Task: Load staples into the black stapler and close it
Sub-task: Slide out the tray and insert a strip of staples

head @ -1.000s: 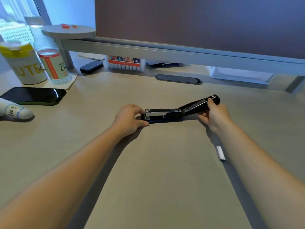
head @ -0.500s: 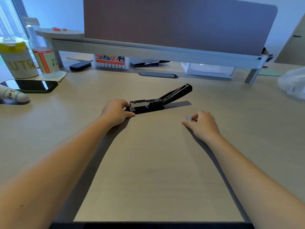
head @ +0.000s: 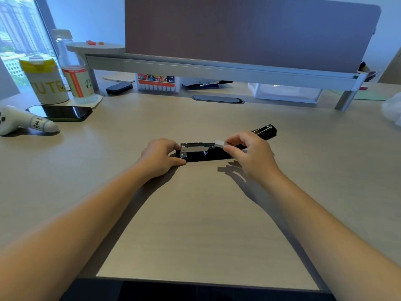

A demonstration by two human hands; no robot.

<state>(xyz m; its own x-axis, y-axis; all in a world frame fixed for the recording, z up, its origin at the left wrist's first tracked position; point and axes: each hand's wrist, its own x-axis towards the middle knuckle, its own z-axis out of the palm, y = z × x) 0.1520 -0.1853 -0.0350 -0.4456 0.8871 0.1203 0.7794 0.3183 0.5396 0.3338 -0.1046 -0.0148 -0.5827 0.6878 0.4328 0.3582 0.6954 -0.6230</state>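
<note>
The black stapler (head: pixel 204 156) lies on the desk at centre with its lid (head: pixel 264 131) swung open to the right and its metal staple channel (head: pixel 196 146) exposed. My left hand (head: pixel 158 157) grips the stapler's front end and holds it against the desk. My right hand (head: pixel 249 153) pinches a short white strip of staples (head: pixel 219 143) between thumb and fingers, right at the rear end of the metal channel. Part of the lid is hidden behind my right hand.
A black phone (head: pixel 61 112) and a white plush toy (head: pixel 23 123) lie at the left. A yellow-lidded canister (head: pixel 44 81) and a bottle (head: pixel 76 77) stand behind them. A marker box (head: pixel 158 82) and a clear tray (head: pixel 284 92) sit under the shelf.
My right hand let go of the stapler lid, picked the staple strip up from the desk at the right, and brought it to the open channel. My left hand stayed on the stapler.
</note>
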